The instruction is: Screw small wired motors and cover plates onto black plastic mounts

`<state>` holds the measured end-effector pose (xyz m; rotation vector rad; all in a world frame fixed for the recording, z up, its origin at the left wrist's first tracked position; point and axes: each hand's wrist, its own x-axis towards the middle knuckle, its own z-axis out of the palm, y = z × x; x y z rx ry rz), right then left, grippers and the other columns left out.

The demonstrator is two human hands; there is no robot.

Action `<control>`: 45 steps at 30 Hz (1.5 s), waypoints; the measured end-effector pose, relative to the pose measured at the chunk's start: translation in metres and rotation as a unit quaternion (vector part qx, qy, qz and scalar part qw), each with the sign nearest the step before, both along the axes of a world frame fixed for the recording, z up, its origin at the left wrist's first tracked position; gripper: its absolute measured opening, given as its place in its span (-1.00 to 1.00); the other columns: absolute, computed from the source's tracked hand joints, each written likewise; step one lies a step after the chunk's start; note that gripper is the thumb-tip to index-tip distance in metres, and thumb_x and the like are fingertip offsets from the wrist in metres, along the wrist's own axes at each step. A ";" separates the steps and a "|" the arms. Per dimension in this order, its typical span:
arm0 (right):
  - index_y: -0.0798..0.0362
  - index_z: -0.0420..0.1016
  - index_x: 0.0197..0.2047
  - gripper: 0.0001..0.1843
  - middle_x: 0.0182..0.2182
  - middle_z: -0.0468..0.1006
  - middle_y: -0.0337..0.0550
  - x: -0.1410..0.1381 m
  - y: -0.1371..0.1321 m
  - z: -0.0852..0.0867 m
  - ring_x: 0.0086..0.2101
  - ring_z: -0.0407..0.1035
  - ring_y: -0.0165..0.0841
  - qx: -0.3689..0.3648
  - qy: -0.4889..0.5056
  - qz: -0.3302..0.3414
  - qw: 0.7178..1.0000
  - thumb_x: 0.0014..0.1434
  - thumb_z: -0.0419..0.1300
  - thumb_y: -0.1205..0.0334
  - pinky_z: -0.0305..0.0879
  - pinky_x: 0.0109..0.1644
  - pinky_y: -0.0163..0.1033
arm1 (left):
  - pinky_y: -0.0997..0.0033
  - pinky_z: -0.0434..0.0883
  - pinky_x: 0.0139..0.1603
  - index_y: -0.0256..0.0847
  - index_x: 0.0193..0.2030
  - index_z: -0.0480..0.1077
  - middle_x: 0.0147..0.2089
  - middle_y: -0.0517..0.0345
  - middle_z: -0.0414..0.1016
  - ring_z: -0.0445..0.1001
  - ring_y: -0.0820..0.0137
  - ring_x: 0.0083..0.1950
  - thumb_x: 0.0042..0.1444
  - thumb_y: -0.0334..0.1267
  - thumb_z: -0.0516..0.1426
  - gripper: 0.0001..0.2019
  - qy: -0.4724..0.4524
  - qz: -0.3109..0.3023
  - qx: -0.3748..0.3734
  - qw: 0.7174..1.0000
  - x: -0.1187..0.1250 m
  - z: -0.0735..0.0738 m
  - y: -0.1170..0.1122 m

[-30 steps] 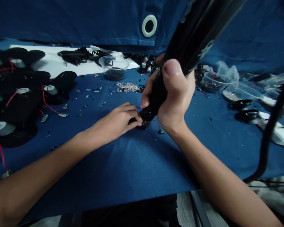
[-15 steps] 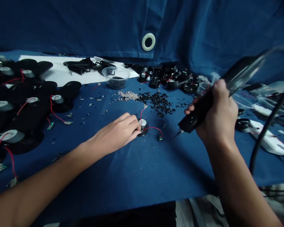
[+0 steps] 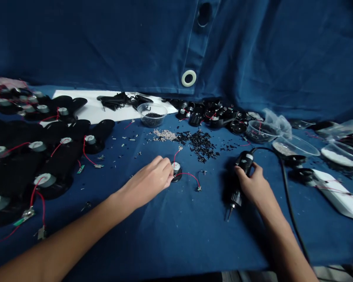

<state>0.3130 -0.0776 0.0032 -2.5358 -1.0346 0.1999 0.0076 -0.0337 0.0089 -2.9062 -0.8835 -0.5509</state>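
The left hand [image 3: 153,177] holds a small motor [image 3: 176,167] with red wires between narrowed fingers, at the middle of the blue desk [image 3: 179,235]. To the right, the right hand's [image 3: 255,188] fingers wrap a black electric screwdriver [image 3: 245,161], its tip pointing near; whether it touches the desk is hard to tell. Silver bits [image 3: 165,135] lie far of the motor.

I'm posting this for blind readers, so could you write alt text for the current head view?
The left hand holds a motor with red wires on a blue cloth, while the right hand touches a black corded screwdriver. Beyond lie small silver parts and black bits; black wired units crowd the left side.
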 end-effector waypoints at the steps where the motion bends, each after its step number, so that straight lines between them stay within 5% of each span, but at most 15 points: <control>1: 0.19 -0.01 0.31 -0.10 -0.16 0.51 0.26 -0.003 -0.001 0.003 -0.14 0.45 0.07 -0.030 -0.003 0.004 1.000 0.09 -0.05 -0.28 0.35 -0.10 0.06 | 0.26 0.37 -0.10 -0.33 -0.27 0.31 -0.25 0.03 0.36 0.33 0.32 -0.17 0.28 -0.43 -0.09 -0.81 0.001 0.003 0.003 1.000 0.001 0.000 -0.001; 5: 0.18 -0.07 0.35 -0.08 -0.14 0.50 0.29 -0.011 -0.005 0.009 -0.10 0.44 0.08 -0.082 -0.017 0.031 0.996 0.13 -0.20 -0.33 0.33 -0.07 0.03 | 0.24 0.37 -0.03 -0.30 -0.22 0.31 -0.17 0.04 0.35 0.37 0.32 -0.10 0.26 -0.42 -0.03 -0.89 -0.032 0.011 -0.050 0.998 0.001 0.000 -0.003; 10: 0.19 -0.09 0.35 -0.08 -0.28 0.54 0.15 -0.011 -0.008 0.004 -0.21 0.49 0.03 -0.088 -0.017 0.065 0.994 0.13 -0.11 -0.30 0.35 -0.15 -0.03 | 0.32 0.39 -0.03 -0.18 -0.10 0.29 -0.03 0.10 0.31 0.42 0.40 -0.11 0.27 -0.31 0.00 -0.89 -0.128 0.037 -0.204 0.970 -0.002 0.002 -0.006; 14: 0.22 -0.04 0.33 -0.11 -0.33 0.54 0.15 -0.009 -0.014 0.003 -0.29 0.50 0.00 -0.111 -0.040 0.075 0.990 0.16 -0.19 -0.29 0.35 -0.19 -0.03 | 0.28 0.36 0.03 -0.12 -0.07 0.30 -0.01 0.13 0.35 0.41 0.37 -0.05 0.28 -0.21 -0.01 -0.85 -0.143 0.067 -0.211 0.965 -0.013 0.018 0.000; 17: 0.19 0.03 0.30 -0.17 -0.35 0.53 0.15 -0.008 -0.023 0.006 -0.28 0.48 0.03 -0.115 -0.078 0.082 0.987 0.19 -0.24 -0.28 0.35 -0.23 -0.02 | 0.22 0.33 0.04 -0.13 -0.06 0.32 -0.03 0.11 0.39 0.38 0.30 -0.02 0.28 -0.13 -0.02 -0.79 -0.108 0.129 -0.137 0.976 -0.037 0.039 0.034; 22: 0.17 0.18 0.21 -0.36 -0.21 0.46 0.09 -0.036 -0.026 0.028 -0.25 0.43 -0.06 0.043 -0.149 0.165 0.974 0.24 -0.10 -0.12 0.36 -0.16 0.00 | 0.21 0.32 0.02 -0.26 -0.01 0.33 0.01 -0.04 0.41 0.37 0.19 0.02 0.23 -0.10 0.02 -0.69 -0.004 0.303 -0.030 0.952 -0.099 0.069 0.155; 24: 0.13 0.17 0.22 -0.42 -0.13 0.39 0.08 -0.064 -0.019 0.042 -0.12 0.35 -0.14 0.124 -0.171 0.312 0.926 0.25 -0.02 -0.03 0.30 0.01 -0.03 | 0.20 0.32 0.01 -0.34 -0.08 0.37 -0.05 -0.09 0.45 0.40 0.16 -0.01 0.21 -0.18 0.07 -0.73 0.014 0.336 -0.043 0.941 -0.121 0.075 0.205; 27: 0.02 0.22 0.20 -0.54 0.02 0.31 0.02 -0.108 0.000 0.057 0.04 0.23 -0.21 0.131 -0.149 0.544 0.816 0.26 0.00 0.12 0.22 0.13 -0.09 | 0.16 0.37 -0.01 -0.37 -0.04 0.36 -0.06 -0.04 0.44 0.43 0.23 -0.04 0.27 -0.20 0.03 -0.73 0.028 0.361 -0.061 0.930 -0.144 0.075 0.263; 29: 0.05 0.27 0.18 -0.56 0.03 0.31 0.01 -0.128 0.014 0.059 0.13 0.13 -0.17 0.117 -0.168 0.597 0.775 0.26 0.01 0.13 0.07 0.26 -0.01 | 0.12 0.41 -0.02 -0.30 0.05 0.32 0.03 -0.02 0.39 0.43 0.26 -0.02 0.25 -0.17 0.07 -0.69 0.033 0.376 -0.071 0.923 -0.153 0.070 0.292; 31: 0.07 0.31 0.14 -0.57 -0.02 0.36 0.00 -0.136 0.027 0.056 0.13 0.13 -0.14 0.090 -0.193 0.604 0.768 0.26 0.02 0.10 -0.08 0.32 0.08 | 0.11 0.42 -0.03 -0.28 0.09 0.29 0.07 -0.03 0.36 0.42 0.27 -0.01 0.24 -0.17 0.09 -0.66 0.043 0.386 -0.088 0.917 -0.158 0.061 0.315; 35: 0.05 0.39 0.02 -0.66 -0.22 0.42 -0.09 -0.130 0.038 0.048 -0.06 0.28 -0.22 0.035 -0.208 0.586 0.782 0.26 0.03 0.10 -0.13 0.32 0.12 | 0.10 0.40 -0.02 -0.31 0.08 0.30 0.04 -0.04 0.38 0.41 0.26 -0.01 0.23 -0.14 0.10 -0.64 0.070 0.383 -0.126 0.913 -0.163 0.045 0.345; 40: 0.07 0.41 -0.15 -0.67 -0.28 0.40 -0.08 -0.121 0.041 0.048 -0.21 0.29 -0.21 0.000 -0.201 0.569 0.798 0.23 0.05 -0.01 0.24 0.02 0.05 | -0.01 0.22 0.08 -0.70 0.06 0.25 0.05 -0.29 0.31 0.16 0.16 0.11 -0.12 0.19 0.25 -0.11 0.059 0.394 -0.107 0.911 -0.165 0.042 0.350; 45: 0.05 0.36 -0.19 -0.71 -0.28 0.40 -0.14 -0.114 0.043 0.047 -0.30 0.33 -0.32 -0.035 -0.089 0.581 0.808 0.21 0.10 -0.01 0.30 -0.22 -0.19 | 0.37 0.22 -0.06 -0.64 -0.14 0.38 -0.30 0.09 0.40 0.18 0.45 -0.19 -0.19 0.14 0.30 -0.25 0.056 0.397 -0.104 0.910 -0.163 0.054 0.328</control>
